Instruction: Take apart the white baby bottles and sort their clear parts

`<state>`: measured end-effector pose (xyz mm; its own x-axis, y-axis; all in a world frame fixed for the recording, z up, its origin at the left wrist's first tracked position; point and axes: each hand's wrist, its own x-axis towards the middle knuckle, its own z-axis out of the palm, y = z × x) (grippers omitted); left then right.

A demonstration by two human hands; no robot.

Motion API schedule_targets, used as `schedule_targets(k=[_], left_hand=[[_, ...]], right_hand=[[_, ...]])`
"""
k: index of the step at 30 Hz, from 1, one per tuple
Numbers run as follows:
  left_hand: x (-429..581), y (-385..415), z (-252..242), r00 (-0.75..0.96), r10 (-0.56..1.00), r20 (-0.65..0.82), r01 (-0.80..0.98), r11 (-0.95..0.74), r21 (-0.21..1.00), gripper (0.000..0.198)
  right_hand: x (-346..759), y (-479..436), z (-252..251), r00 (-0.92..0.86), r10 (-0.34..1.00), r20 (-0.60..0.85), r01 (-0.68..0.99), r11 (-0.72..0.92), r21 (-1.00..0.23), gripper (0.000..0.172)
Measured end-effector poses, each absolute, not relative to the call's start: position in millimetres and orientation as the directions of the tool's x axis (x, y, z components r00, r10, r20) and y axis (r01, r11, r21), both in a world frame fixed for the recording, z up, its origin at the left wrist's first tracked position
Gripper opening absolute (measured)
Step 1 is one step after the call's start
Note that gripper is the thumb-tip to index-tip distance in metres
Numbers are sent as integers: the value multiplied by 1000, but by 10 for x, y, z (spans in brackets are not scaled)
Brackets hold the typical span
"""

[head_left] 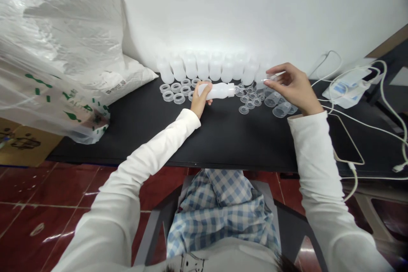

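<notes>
My left hand [201, 98] is wrapped around a translucent white baby bottle [218, 91], held on its side above the table. A collar ring sits at the bottle's right end, and a clear nipple seems to poke out of it. To the right, my right hand [291, 87] is raised over clear cups, its thumb and forefinger pinched together; what is between them is too small to make out. Loose clear nipples [250, 105] lie between the hands. Several collar rings [179, 98] lie left of the bottle, and clear caps [281, 109] sit below my right hand.
Behind, a row of white bottles [190, 67] stands along the wall. Large plastic bags [73, 29] bulge at the left, over a cardboard box [28, 144]. At the right are a phone [347, 140], white cables [366, 123] and a white power strip [346, 91] on the black table [204, 140].
</notes>
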<state>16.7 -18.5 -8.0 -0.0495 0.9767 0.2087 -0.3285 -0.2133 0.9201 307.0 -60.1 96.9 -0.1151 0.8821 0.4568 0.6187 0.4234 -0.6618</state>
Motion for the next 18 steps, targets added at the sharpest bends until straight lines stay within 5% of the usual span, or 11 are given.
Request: schedule_targets(k=[5,18], left_hand=[[178,-216,-42,-52,981,185,-388,-191,902,48],[183,-239,-22,-19,992,122,-334,-122,935,45]], right_hand=[[2838,-533,798,-224,848,481,474,526,-707,37],[2477,-540,531,-315,771,553,477,632,-610,37]])
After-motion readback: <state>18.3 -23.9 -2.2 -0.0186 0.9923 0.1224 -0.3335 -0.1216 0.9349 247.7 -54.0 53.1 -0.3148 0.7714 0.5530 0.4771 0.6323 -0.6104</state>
